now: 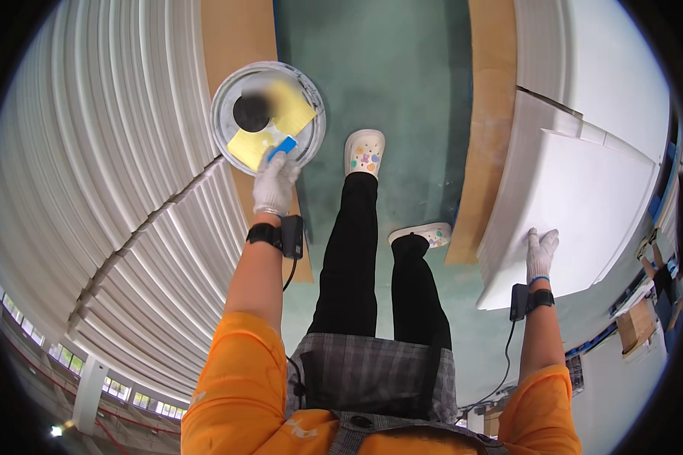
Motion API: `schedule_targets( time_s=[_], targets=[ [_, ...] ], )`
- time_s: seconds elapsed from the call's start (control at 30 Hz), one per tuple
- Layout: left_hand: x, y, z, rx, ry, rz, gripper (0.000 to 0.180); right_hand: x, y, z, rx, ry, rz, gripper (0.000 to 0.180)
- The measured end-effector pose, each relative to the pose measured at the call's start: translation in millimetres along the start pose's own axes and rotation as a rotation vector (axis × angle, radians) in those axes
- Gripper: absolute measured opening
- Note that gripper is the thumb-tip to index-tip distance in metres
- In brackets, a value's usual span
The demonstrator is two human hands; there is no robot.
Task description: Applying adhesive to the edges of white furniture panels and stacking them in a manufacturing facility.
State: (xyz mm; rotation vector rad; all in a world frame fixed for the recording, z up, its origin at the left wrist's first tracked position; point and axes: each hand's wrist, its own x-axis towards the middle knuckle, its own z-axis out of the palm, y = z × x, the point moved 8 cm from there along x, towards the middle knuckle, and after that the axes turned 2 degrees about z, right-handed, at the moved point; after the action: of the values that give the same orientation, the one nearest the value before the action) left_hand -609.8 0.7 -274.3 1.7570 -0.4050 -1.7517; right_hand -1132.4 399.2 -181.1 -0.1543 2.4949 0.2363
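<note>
My left hand (275,184), in a white knit glove, is closed on a small blue block (283,148) over a round whitish bucket lid (221,121). Two yellow sheets (252,149) lie on the lid, along with a round black piece (251,113); part of the lid's top is blurred. At the right, my gloved right hand (542,252) rests with its fingers stretched out on the top white panel (584,197) of a stack. That panel sits askew, its near end jutting out past the panels under it.
Tall stacks of white panels (114,152) stand along the left. Brown board strips (493,114) edge the stacks on both sides. Between them runs a green floor (372,61) where my feet stand. Cardboard (636,327) and other clutter lie at the far right.
</note>
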Motion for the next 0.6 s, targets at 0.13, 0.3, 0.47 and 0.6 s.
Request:
schedule_targets(
  time_s=[0.13,0.3,0.47,0.6],
  targets=[
    [-55.5,2.2,95.9,-0.307,-0.368,-0.22,0.051,2.8,-0.3,-10.0,0.029,0.02,-0.027,0.088],
    [-123.3,22.5,203.6,-0.32,-0.682,-0.262,0.05,-1.2,-3.2,-13.8,0.034,0.004,-0.066,0.09],
    [-194.8,8.5,300.1,-0.255,-0.927,-0.335,0.056,0.4,8.2,-24.8,0.229,-0.165,-0.153,0.096],
    [-254.2,-2.0,358.4,0.108,-0.895,-0.143,0.061,6.3,17.0,-15.9,0.267,-0.239,-0.31,0.081]
  ],
)
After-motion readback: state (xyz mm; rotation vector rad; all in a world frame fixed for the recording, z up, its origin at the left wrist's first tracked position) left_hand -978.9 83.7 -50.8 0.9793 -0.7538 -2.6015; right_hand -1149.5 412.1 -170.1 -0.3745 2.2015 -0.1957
